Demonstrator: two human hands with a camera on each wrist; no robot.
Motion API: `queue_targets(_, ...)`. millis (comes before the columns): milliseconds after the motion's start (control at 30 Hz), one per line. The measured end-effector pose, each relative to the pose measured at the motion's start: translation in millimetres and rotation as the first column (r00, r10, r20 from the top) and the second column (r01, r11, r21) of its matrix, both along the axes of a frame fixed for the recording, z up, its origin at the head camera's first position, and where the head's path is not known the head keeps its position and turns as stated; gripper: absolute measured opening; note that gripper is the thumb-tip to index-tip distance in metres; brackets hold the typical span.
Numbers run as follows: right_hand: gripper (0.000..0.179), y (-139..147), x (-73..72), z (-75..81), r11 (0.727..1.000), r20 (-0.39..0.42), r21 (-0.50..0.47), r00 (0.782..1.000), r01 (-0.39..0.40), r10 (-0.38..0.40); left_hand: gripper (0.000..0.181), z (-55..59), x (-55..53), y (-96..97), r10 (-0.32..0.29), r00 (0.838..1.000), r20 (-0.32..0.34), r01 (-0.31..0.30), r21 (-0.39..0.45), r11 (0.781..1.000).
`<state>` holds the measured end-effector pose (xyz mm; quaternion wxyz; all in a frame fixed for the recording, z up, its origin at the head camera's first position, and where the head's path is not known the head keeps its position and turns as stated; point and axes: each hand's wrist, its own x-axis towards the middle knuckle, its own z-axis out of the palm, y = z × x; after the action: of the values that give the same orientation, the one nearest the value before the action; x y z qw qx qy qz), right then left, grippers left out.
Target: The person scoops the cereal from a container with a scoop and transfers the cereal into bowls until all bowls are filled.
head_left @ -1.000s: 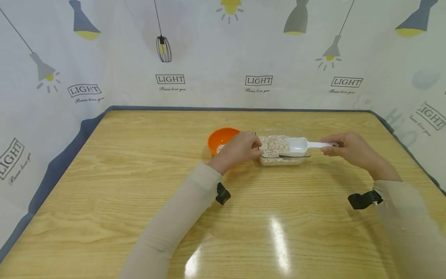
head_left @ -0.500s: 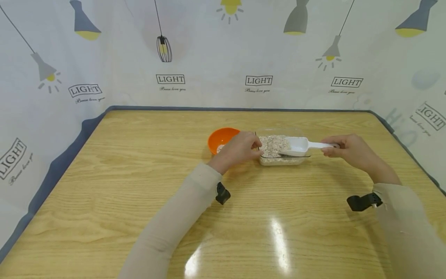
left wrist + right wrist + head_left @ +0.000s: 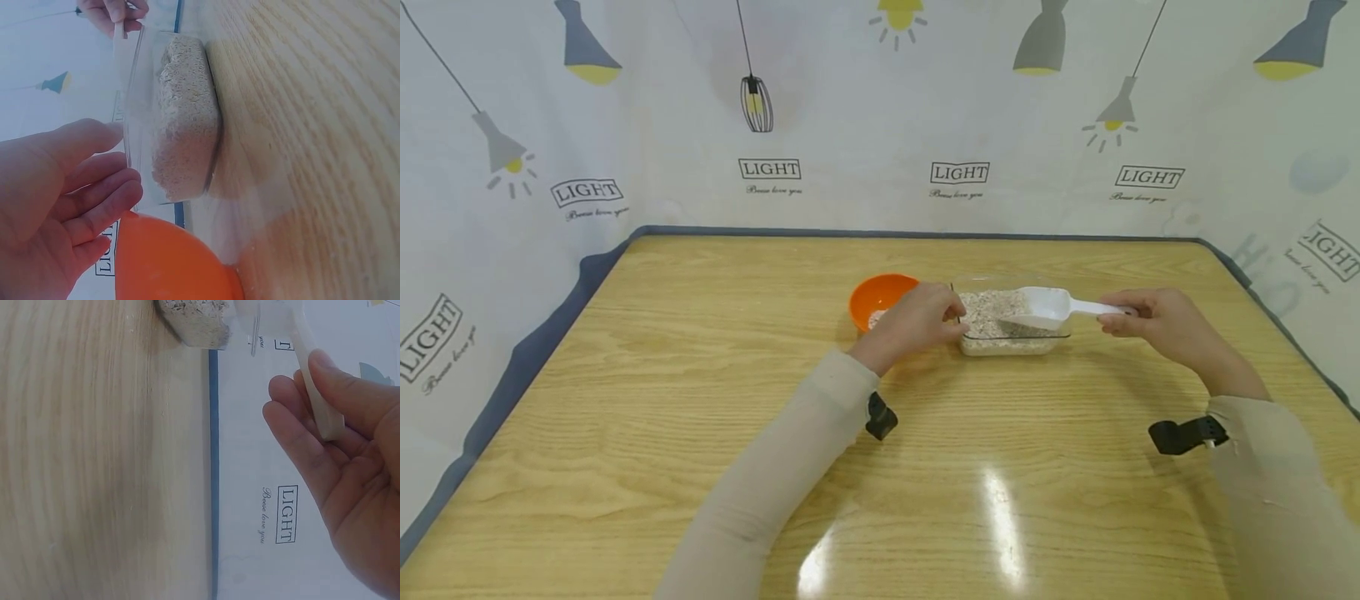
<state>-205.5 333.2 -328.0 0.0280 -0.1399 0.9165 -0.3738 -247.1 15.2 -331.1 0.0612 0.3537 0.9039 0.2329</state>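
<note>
A clear rectangular container (image 3: 1015, 347) of oat flakes (image 3: 988, 310) stands on the table. My left hand (image 3: 917, 318) holds its left rim between thumb and fingers; the left wrist view shows the fingertips (image 3: 129, 187) at the glass edge. With thumb and fingers, my right hand (image 3: 1161, 321) pinches the handle end of a white scoop (image 3: 1048, 308). The scoop's bowl is tilted over the right part of the container, its front lip at the flakes. An orange bowl (image 3: 880, 292) with some flakes inside sits just left of the container, partly hidden by my left hand.
The wooden table (image 3: 925, 483) extends in front of the container and to both sides. Behind it stands a wall covering (image 3: 865, 117) printed with lamps. A black wrist camera (image 3: 1183, 435) sits on my right wrist and another (image 3: 880, 417) on my left.
The scoop's bowl has lifted slightly and tilted, with its handle shifting a little to the right along with my right hand. My left hand has stayed at the container's rim.
</note>
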Motion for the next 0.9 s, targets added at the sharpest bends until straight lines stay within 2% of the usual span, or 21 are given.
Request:
queue_targets(200, 0.036, 2.6, 1.1, 0.2, 1.000, -0.012, -0.020, 1.000, 0.006, -0.006, 0.022, 0.2, -0.6, 1.3, -0.009, 1.000, -0.009, 0.009, 0.007, 1.000)
queue_targets(433, 0.035, 4.5, 0.7, -0.3, 0.999, -0.023, -0.046, 1.000, 0.008, -0.009, 0.033, -2.8, 0.7, 0.0, -0.008, 1.000, 0.012, 0.007, 0.046, 0.999)
queue_targets(567, 0.035, 5.3, 0.9, 0.4, 0.999, -0.028, -0.036, 0.999, 0.014, -0.015, 0.030, -3.3, 1.2, -0.7, -0.003, 1.000, 0.014, 0.002, 0.057, 0.998)
queue_targets(700, 0.035, 4.8, 2.2, 3.4, 0.999, -0.038, -0.039, 0.999, 0.019, -0.021, 0.016, -2.2, 1.7, -2.3, 0.010, 1.000, 0.015, -0.011, 0.072, 0.997)
queue_targets(900, 0.035, 3.6, 3.4, 7.5, 0.998, -0.048, -0.053, 0.999, 0.018, -0.021, 0.024, 2.1, 2.6, -5.9, 0.029, 0.999, 0.029, -0.032, 0.109, 0.994)
